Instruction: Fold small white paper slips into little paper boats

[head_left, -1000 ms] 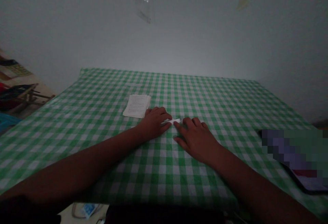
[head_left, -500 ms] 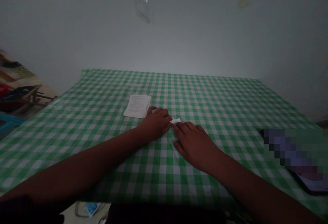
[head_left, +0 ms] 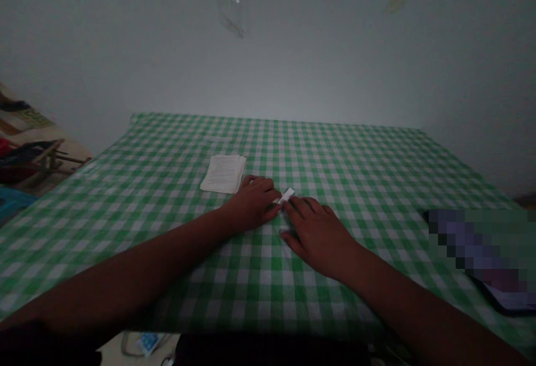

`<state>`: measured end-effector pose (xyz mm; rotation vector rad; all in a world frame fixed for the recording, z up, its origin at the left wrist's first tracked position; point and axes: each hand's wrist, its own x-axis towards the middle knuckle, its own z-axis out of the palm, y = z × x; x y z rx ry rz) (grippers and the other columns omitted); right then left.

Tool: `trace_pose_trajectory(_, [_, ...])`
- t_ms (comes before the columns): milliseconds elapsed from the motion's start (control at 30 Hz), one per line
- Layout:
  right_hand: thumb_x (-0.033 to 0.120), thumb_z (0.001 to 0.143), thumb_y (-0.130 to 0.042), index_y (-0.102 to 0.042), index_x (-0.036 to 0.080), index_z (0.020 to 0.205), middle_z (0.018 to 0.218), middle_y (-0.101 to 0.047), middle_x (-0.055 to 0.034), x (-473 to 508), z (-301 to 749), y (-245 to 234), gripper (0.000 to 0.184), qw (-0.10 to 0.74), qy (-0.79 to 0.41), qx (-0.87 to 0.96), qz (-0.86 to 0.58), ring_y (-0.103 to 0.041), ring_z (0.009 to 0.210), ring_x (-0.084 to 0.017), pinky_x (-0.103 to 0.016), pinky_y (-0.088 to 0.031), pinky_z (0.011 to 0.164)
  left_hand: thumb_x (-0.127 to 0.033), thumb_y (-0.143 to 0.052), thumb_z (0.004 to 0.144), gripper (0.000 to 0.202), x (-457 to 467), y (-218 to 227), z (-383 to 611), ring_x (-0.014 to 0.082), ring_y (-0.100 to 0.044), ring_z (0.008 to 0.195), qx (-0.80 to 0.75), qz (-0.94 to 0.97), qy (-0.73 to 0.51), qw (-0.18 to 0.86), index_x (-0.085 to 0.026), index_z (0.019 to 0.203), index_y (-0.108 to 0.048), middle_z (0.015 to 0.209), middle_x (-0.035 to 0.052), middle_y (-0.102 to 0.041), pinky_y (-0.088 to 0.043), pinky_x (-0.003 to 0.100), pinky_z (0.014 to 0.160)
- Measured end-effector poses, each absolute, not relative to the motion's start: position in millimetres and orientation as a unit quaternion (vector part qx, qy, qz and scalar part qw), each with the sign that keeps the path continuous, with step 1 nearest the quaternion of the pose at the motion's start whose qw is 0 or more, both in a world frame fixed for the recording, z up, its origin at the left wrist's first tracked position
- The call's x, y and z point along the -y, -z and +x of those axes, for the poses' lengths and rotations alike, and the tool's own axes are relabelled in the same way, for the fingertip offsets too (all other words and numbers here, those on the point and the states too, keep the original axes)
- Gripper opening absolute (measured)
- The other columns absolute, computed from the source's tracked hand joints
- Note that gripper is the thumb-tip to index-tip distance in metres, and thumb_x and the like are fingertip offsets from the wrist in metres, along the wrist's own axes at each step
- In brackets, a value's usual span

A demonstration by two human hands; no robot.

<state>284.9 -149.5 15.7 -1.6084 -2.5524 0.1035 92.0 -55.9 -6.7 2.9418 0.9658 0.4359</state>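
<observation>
Checked table (head_left: pixel 377 176): paper stack (head_left: pixel 223 173) just beyond your left hand (head_left: pixel 251 204). Your right hand (head_left: pixel 320 231) lies flat, palm down. The folded paper strip (head_left: pixel 287 194) sits between both sets of fingertips, touching each. Pinched or merely pressed, too dim to tell. Less of it shows than a second ago; the right fingers have closed in.

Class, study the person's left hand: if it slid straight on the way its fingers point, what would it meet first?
The left hand would meet the small folded paper first; its fingers seem to touch it, with the right hand just beyond.
</observation>
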Motion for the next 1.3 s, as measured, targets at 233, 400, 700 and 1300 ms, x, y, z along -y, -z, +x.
trace_pose_trajectory(233, [0.043, 0.097, -0.046, -0.041, 0.014, 0.147, 0.15, -0.045, -0.0133, 144.1, 290.0, -12.5, 0.059, 0.065, -0.047, 0.84, -0.537, -0.04, 0.132, -0.035, -0.053, -0.041, 0.103, -0.035, -0.054, 0.095, 0.027, 54.0, 8.2, 92.2, 0.0228, -0.054, 0.102, -0.314, 0.941, -0.125, 0.033, -0.024, 0.117, -0.066, 0.105, 0.0063, -0.06, -0.035, 0.04, 0.089])
trace_pose_trajectory(400, [0.046, 0.097, -0.045, -0.044, 0.014, 0.145, 0.151, -0.045, -0.0113, 141.4, 290.1, -13.5, 0.058, 0.059, -0.046, 0.836, -0.543, -0.04, 0.13, -0.036, -0.054, -0.041, 0.102, -0.035, -0.055, 0.095, 0.028, 55.2, 8.0, 92.4, 0.0233, -0.053, 0.102, -0.328, 0.937, -0.113, 0.035, -0.026, 0.12, -0.065, 0.106, 0.0062, -0.059, -0.035, 0.04, 0.088])
trace_pose_trajectory(700, [0.053, 0.095, -0.044, -0.042, 0.018, 0.147, 0.153, -0.042, -0.0086, 134.8, 294.0, -8.8, 0.063, 0.041, -0.035, 0.835, -0.548, -0.038, 0.13, -0.037, -0.056, -0.04, 0.101, -0.035, -0.056, 0.096, 0.027, 53.0, 13.9, 91.6, 0.023, -0.052, 0.102, -0.322, 0.939, -0.12, 0.028, -0.024, 0.118, -0.066, 0.106, 0.0065, -0.058, -0.037, 0.039, 0.087])
trace_pose_trajectory(1300, [0.063, 0.095, -0.035, -0.04, 0.028, 0.149, 0.156, -0.036, -0.0112, 122.4, 303.3, -6.6, 0.064, 0.016, -0.034, 0.8, -0.598, -0.035, 0.135, -0.04, -0.06, -0.039, 0.099, -0.035, -0.057, 0.095, 0.028, 54.8, 8.0, 92.1, 0.0231, -0.054, 0.104, -0.329, 0.936, -0.118, 0.047, -0.024, 0.119, -0.066, 0.109, 0.0069, -0.06, -0.037, 0.04, 0.089])
